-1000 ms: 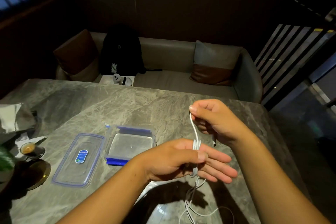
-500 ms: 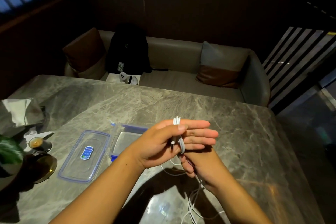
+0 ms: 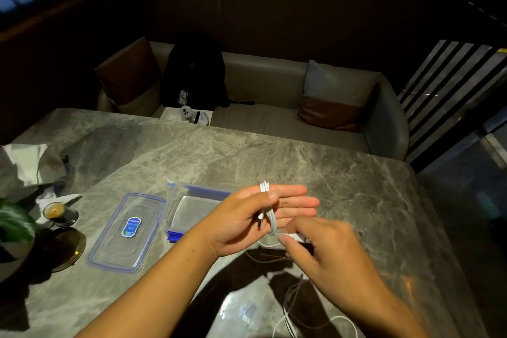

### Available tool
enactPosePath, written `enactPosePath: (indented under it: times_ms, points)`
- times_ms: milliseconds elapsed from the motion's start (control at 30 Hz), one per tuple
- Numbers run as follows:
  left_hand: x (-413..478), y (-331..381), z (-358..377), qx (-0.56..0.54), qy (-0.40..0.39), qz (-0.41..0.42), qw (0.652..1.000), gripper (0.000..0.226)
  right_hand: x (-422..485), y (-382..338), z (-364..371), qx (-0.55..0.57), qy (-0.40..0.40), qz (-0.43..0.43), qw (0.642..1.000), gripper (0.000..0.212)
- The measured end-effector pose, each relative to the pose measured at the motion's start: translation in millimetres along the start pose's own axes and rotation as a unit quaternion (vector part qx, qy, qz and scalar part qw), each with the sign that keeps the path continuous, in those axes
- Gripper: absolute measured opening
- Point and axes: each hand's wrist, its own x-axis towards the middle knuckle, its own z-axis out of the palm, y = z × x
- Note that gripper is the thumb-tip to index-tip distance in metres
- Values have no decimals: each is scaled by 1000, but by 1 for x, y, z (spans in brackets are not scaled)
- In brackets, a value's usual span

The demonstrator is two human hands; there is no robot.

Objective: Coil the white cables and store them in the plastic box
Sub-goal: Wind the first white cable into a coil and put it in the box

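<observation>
1. A blue oval label (image 3: 131, 226) is sitting in the middle of the clear lid (image 3: 109, 252), at the lower left of the frame. White lettering is showing on it, too small and blurred to read.
2. A pale patch (image 3: 183, 96) is showing low on the black backpack (image 3: 197, 77), at the upper middle of the frame. Its dark marks are not forming legible words.
3. A small round emblem (image 3: 192, 64) is showing higher on the same backpack, too dim to make out.
4. No word, brand or number is coming through legibly.
</observation>
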Motion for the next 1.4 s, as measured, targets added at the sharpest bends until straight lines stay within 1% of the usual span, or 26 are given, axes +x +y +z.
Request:
enactPosePath:
  times_ms: [67,133,233,300,333,433,533,633,667,733,833,900,967,1100,1267,1400]
  points:
    - [0,-3,2,-5,-3,-11,1000,44,5,5,-2,25,34,-10,999,13]
    - [0,-4,3,-10,4,-21,1000,45,8,10,-6,54,48,-6,997,12]
    - [0,-3,2,2,13,-45,999,45,15,13,-11,58,12,25,998,20]
    - [1,-3,2,17,19,-65,998,43,20,16,-16,37,-7,26,999,35]
    - [1,-3,2,18,19,-75,997,42,23,16,-18,29,-13,20,999,38]
    - [0,-7,6,-25,12,-103,994,35,32,22,-27,30,-21,-1,999,34]
    - [-1,-11,8,-80,4,-104,991,33,38,26,-29,42,-34,-12,998,36]
    - [-1,-9,7,-73,-21,-103,992,43,41,29,-24,50,-29,21,998,39]
    - [-1,-9,6,-66,-35,-105,992,46,42,30,-22,76,-32,44,996,39]
    - [-1,-8,5,-61,-66,-111,990,49,44,32,-21,172,-60,85,980,42]
    - [1,-10,5,-75,-112,-124,983,57,49,38,-20,317,-160,103,929,50]
    - [2,-11,6,-89,-134,-140,977,60,50,40,-18,382,-201,95,897,47]
    - [3,-11,6,-107,-149,-153,971,61,50,40,-14,419,-208,90,879,39]
    - [3,-13,3,-97,-145,-146,974,61,45,40,-5,448,-202,112,864,31]
    - [1,-20,-1,-70,-102,-130,984,50,42,39,1,438,-191,107,872,30]
    - [2,-22,-3,-54,-71,-120,989,46,39,41,5,428,-165,115,881,29]
